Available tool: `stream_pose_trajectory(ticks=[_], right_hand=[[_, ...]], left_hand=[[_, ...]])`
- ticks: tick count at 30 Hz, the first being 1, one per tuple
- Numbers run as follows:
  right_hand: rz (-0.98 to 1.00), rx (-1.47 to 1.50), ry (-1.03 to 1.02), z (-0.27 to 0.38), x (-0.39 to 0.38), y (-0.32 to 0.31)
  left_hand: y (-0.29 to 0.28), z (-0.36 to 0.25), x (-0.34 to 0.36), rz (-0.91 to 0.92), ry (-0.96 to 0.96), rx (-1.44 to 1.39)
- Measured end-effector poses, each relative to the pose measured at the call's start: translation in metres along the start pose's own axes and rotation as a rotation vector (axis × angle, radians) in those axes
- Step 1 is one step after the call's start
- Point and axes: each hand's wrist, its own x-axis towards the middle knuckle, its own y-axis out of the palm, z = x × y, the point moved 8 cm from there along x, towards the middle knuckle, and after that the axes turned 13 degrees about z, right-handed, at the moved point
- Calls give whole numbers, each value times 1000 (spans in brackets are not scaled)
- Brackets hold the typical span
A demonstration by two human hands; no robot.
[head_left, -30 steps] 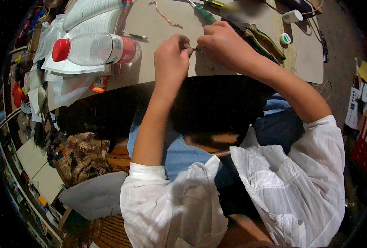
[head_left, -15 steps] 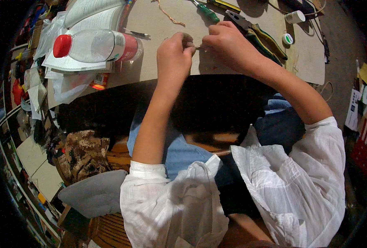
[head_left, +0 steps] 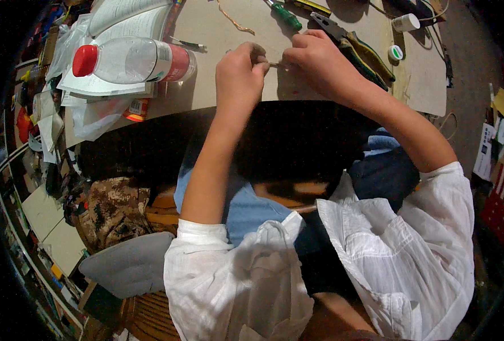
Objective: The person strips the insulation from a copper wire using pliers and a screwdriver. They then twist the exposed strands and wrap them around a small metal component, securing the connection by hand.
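My left hand [head_left: 241, 65] and my right hand [head_left: 315, 57] are raised close together over the near part of the table. A short, thin wire-like piece [head_left: 276, 65] spans the small gap between them. My left thumb and fingers pinch one end, and the right fingers close on the other. Most of the piece is hidden in my fingers, so its exact kind is unclear. Just beyond the right hand lie pliers [head_left: 361, 55] with dark green and yellow handles and a green-handled screwdriver [head_left: 287, 18]. A twisted copper-coloured wire strand [head_left: 236, 23] rests farther off.
To the left, a clear bottle [head_left: 128, 61] with a red cap lies on open books [head_left: 128, 21]. A short dark cable piece [head_left: 190, 44] is near its base. At the right are a small white container [head_left: 406, 23] and a round green-and-white lid [head_left: 395, 53]. The table [head_left: 198, 96] ends before my lap.
My right hand has shifted slightly right, away from the left. The gap has widened, and more of the thin piece shows. My left hand is nearly still.
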Motion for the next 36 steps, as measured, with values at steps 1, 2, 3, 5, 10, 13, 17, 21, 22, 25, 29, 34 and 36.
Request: stream_pose_trajectory(ticks=[1,2,3,5,10,13,17,21,22,25,29,34,36], right_hand=[[5,6,10,-1,-1,0],[10,12,19,-2,-3,0],[16,18,27,-3,-5,0],[16,30,50,-5,-12,0],[-36,5,74,-11,-32,-1],[-93,2,80,-12,-42,-7],[-188,113,115,-10,-48,-18],[-193,289,151,-3,-43,-11],[-179,343,162,-4,-42,-6],[-165,324,131,-3,-34,-5],[-126,306,176,-9,-32,1],[-116,312,174,-11,-31,2],[-111,356,171,-11,-30,0]], left_hand=[[0,-1,0,-2,4,10],[0,-2,-1,-16,13,-11],[-1,-2,-1,-30,22,-32],[0,-3,-1,-35,12,-65],[0,1,-2,-28,-36,-119],[-2,-1,-2,-28,35,-44],[0,2,0,11,74,-65],[0,-5,-1,15,109,15],[0,-7,-1,16,106,-7],[-1,-12,-5,1,124,62],[3,-15,-7,11,147,125],[6,-11,-7,-2,113,0],[6,-10,-6,-17,110,-71]])
